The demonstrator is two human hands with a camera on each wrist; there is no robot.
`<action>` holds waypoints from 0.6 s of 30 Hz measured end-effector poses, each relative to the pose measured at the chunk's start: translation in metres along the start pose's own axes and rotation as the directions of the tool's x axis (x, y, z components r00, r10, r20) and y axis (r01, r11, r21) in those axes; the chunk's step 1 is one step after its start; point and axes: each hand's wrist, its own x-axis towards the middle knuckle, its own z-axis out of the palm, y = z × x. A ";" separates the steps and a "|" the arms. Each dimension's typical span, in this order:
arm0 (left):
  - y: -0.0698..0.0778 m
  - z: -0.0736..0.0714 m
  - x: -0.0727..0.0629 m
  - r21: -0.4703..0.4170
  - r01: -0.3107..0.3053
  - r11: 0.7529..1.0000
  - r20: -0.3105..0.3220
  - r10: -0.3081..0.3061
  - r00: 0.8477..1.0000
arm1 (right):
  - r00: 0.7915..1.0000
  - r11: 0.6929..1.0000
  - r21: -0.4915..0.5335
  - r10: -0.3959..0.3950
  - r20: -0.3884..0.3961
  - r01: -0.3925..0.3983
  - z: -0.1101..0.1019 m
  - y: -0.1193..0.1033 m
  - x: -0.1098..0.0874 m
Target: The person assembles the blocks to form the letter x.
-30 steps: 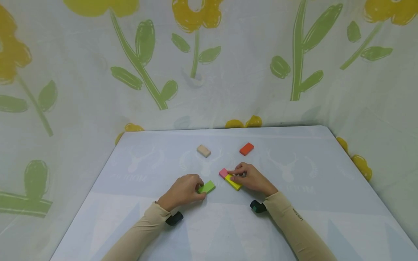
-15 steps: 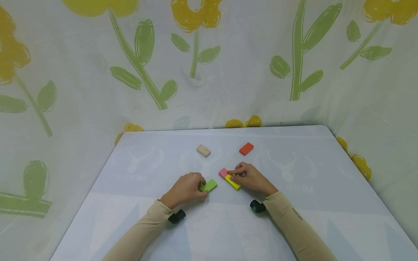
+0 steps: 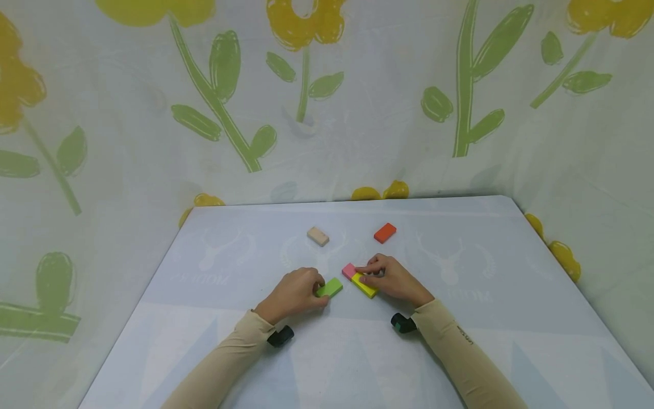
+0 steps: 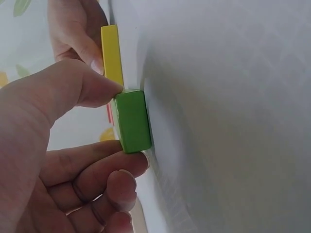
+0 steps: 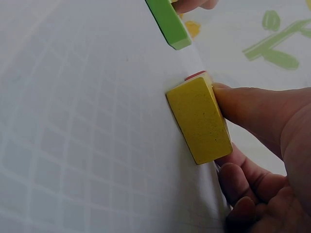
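Between the thumb and fingers of my left hand (image 3: 294, 292) is a light green block (image 3: 330, 288), pinched at its near end and low over the table. My right hand (image 3: 395, 278) grips a yellow block (image 3: 364, 286) that lies flat on the table, thumb on one side and fingers on the other. A pink block (image 3: 349, 271) meets the yellow one end to end at its far left, partly under the right fingertips. The left wrist view shows the green block's end face (image 4: 133, 121) between thumb and fingers. A short gap separates green from yellow.
A beige wooden block (image 3: 318, 236) lies farther back, left of centre, and an orange-red block (image 3: 385, 233) back right. The white table (image 3: 327, 363) ends at a flower-printed curtain (image 3: 378, 113) behind and at both sides. Both wrists carry small black cameras.
My left hand has slid the green block a little to the right and away from me, closer to the pink and yellow blocks. The right hand has stayed in place.
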 end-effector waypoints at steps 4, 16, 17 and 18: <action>0.001 -0.001 0.002 -0.015 -0.005 1.000 -0.005 0.005 1.000 | 1.000 1.000 0.000 0.001 -0.003 -0.001 0.000 -0.002 -0.001; 0.003 0.000 0.007 -0.025 0.006 1.000 0.010 -0.005 1.000 | 1.000 1.000 0.006 -0.019 -0.001 0.019 -0.001 -0.002 -0.001; 0.003 0.000 0.008 -0.024 0.008 1.000 0.012 -0.008 1.000 | 1.000 1.000 0.005 -0.016 0.000 0.016 -0.001 -0.002 -0.001; 0.003 0.001 0.008 -0.021 0.008 1.000 0.012 -0.008 1.000 | 1.000 1.000 0.003 -0.014 0.001 0.014 -0.001 -0.002 -0.001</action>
